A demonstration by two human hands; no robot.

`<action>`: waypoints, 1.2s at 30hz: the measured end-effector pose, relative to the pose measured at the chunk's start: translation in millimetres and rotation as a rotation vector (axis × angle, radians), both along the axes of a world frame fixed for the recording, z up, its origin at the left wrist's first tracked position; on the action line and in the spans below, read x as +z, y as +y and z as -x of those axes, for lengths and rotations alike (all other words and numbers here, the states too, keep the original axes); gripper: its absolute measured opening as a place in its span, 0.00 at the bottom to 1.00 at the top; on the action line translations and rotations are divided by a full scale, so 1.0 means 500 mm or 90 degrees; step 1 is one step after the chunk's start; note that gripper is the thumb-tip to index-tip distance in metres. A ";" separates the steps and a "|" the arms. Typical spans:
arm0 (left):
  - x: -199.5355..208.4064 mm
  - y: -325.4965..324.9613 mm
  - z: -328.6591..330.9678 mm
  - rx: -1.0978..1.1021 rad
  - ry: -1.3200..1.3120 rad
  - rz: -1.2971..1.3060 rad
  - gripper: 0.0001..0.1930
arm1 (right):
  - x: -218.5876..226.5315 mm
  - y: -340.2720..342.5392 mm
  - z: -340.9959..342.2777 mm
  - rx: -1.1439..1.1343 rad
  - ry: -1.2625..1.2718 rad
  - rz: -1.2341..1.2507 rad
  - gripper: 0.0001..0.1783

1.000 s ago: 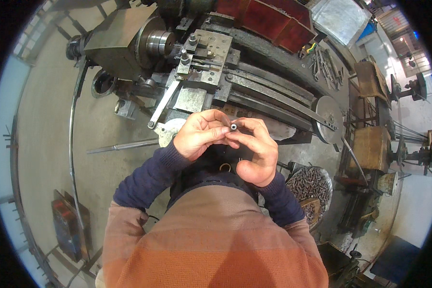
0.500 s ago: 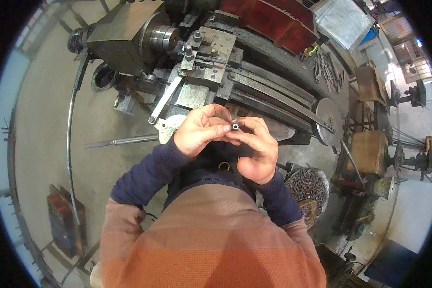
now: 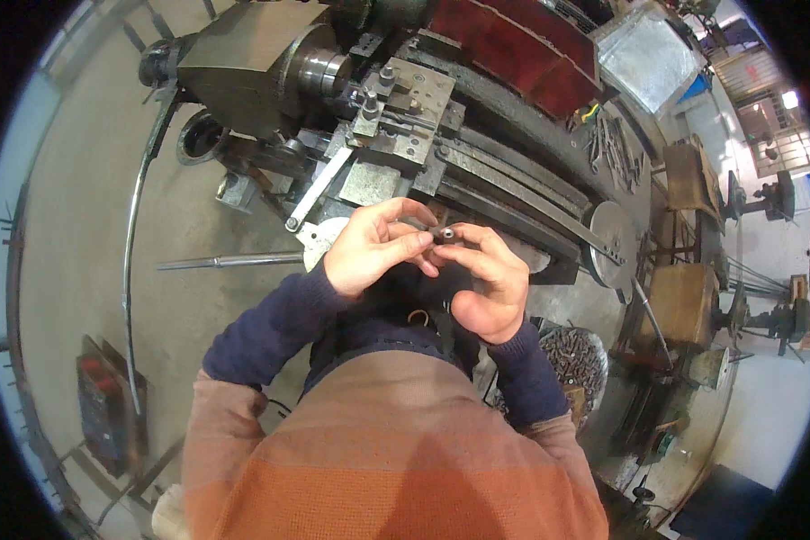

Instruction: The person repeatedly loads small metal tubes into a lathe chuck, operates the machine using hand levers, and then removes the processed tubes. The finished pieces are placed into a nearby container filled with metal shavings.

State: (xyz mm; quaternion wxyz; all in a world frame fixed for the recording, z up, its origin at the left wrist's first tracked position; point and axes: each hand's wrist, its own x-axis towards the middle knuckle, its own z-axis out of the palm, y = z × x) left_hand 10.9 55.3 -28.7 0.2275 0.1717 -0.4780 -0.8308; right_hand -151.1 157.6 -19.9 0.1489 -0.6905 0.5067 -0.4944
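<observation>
A small dark metal bushing [image 3: 443, 235] with a bright round end is pinched between the fingers of both hands. My left hand [image 3: 375, 245] grips its left side between thumb and fingertips. From the right, my right hand [image 3: 489, 281] closes thumb and fingers on the bright end. Both hands are in front of the lathe's carriage [image 3: 401, 126], held apart from it. Part of the bushing is hidden by my fingers.
A chuck [image 3: 319, 72] stands at the lathe's left, with a long lever [image 3: 319, 189] on the carriage. A round handwheel [image 3: 610, 243] is at right. Several wrenches [image 3: 614, 148] lie behind it. A pan of small metal parts [image 3: 574, 360] stands by my right forearm.
The bushing has turned in my fingers, its bright end now facing more to the right. The lathe sits slightly farther right in the view.
</observation>
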 end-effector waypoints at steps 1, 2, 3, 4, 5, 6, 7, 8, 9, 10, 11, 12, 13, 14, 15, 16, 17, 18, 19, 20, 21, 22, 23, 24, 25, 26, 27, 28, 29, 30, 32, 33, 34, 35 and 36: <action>0.013 -0.001 -0.004 0.006 -0.039 0.069 0.13 | 0.008 -0.004 0.000 0.003 0.020 -0.007 0.26; 0.033 -0.001 -0.009 0.014 -0.080 0.137 0.13 | 0.012 -0.012 0.002 0.027 0.058 0.023 0.25; 0.046 0.000 -0.014 0.023 -0.121 0.205 0.13 | 0.026 -0.016 -0.002 0.038 0.100 0.013 0.24; 0.051 0.002 -0.016 0.063 -0.134 0.330 0.13 | 0.035 -0.022 -0.005 0.041 0.131 0.022 0.23; 0.044 0.003 -0.012 0.104 -0.121 0.388 0.13 | 0.042 -0.028 -0.008 0.044 0.161 0.032 0.22; 0.047 0.000 -0.015 0.129 -0.143 0.471 0.13 | 0.046 -0.034 -0.010 0.043 0.171 0.029 0.22; 0.048 -0.003 -0.017 0.152 -0.165 0.552 0.12 | 0.048 -0.038 -0.011 0.040 0.182 0.025 0.21; 0.049 -0.006 -0.019 0.184 -0.184 0.609 0.10 | 0.052 -0.044 -0.013 0.037 0.193 0.021 0.20; 0.050 -0.011 -0.022 0.196 -0.188 0.622 0.10 | 0.057 -0.051 -0.017 0.042 0.196 0.021 0.20; 0.049 -0.014 -0.025 0.206 -0.192 0.633 0.09 | 0.060 -0.055 -0.022 0.046 0.197 0.019 0.19; 0.049 -0.019 -0.028 0.215 -0.196 0.644 0.09 | 0.063 -0.062 -0.027 0.050 0.199 0.016 0.19; 0.050 -0.024 -0.031 0.228 -0.186 0.625 0.09 | 0.066 -0.069 -0.033 0.058 0.190 0.017 0.18; 0.047 -0.029 -0.035 0.233 -0.183 0.631 0.09 | 0.069 -0.076 -0.035 0.073 0.193 0.013 0.18; 0.043 -0.034 -0.041 0.238 -0.180 0.636 0.09 | 0.074 -0.084 -0.036 0.086 0.195 0.009 0.18; 0.040 -0.039 -0.046 0.242 -0.176 0.640 0.09 | 0.078 -0.092 -0.038 0.100 0.197 0.004 0.18; 0.041 -0.045 -0.052 0.233 -0.187 0.646 0.09 | 0.082 -0.098 -0.037 0.120 0.204 -0.014 0.18; 0.045 -0.050 -0.057 0.223 -0.184 0.624 0.09 | 0.087 -0.106 -0.035 0.141 0.210 -0.031 0.18; 0.050 -0.056 -0.063 0.213 -0.181 0.602 0.09 | 0.091 -0.115 -0.035 0.161 0.216 -0.050 0.18; 0.053 -0.061 -0.069 0.203 -0.179 0.580 0.09 | 0.099 -0.125 -0.038 0.179 0.218 -0.054 0.18; 0.052 -0.070 -0.074 0.178 -0.218 0.561 0.09 | 0.109 -0.135 -0.044 0.198 0.219 -0.058 0.19; 0.052 -0.077 -0.078 0.199 -0.191 0.533 0.09 | 0.116 -0.146 -0.048 0.217 0.220 -0.063 0.19; 0.052 -0.083 -0.081 0.219 -0.163 0.505 0.09 | 0.118 -0.157 -0.052 0.232 0.210 -0.058 0.20; 0.052 -0.089 -0.084 0.239 -0.135 0.477 0.09 | 0.125 -0.170 -0.058 0.241 0.223 -0.058 0.20; 0.055 -0.096 -0.091 0.247 -0.154 0.462 0.09 | 0.135 -0.183 -0.066 0.250 0.235 -0.058 0.20; 0.060 -0.105 -0.098 0.256 -0.164 0.459 0.09 | 0.142 -0.198 -0.071 0.259 0.248 -0.059 0.21; 0.064 -0.113 -0.104 0.271 -0.145 0.447 0.09 | 0.138 -0.215 -0.071 0.275 0.227 -0.054 0.21; 0.067 -0.121 -0.110 0.286 -0.127 0.435 0.09 | 0.139 -0.233 -0.073 0.280 0.245 -0.054 0.20; 0.073 -0.128 -0.117 0.294 -0.143 0.399 0.09 | 0.144 -0.253 -0.077 0.306 0.230 -0.062 0.20; 0.076 -0.135 -0.124 0.316 -0.160 0.389 0.09 | 0.148 -0.273 -0.081 0.331 0.216 -0.069 0.19; 0.078 -0.146 -0.133 0.305 -0.167 0.398 0.09 | 0.149 -0.291 -0.083 0.338 0.224 -0.096 0.19; 0.066 -0.171 -0.155 0.326 -0.162 0.420 0.10 | 0.165 -0.329 -0.095 0.358 0.238 -0.137 0.19; 0.069 -0.183 -0.175 0.328 -0.178 0.460 0.11 | 0.170 -0.342 -0.099 0.343 0.264 -0.150 0.19; 0.070 -0.185 -0.193 0.320 -0.188 0.411 0.12 | 0.163 -0.353 -0.104 0.341 0.281 -0.077 0.19; 0.070 -0.187 -0.208 0.313 -0.196 0.362 0.13 | 0.165 -0.353 -0.109 0.340 0.315 -0.059 0.19; 0.062 -0.185 -0.217 0.285 -0.179 0.347 0.13 | 0.173 -0.347 -0.115 0.338 0.349 -0.040 0.18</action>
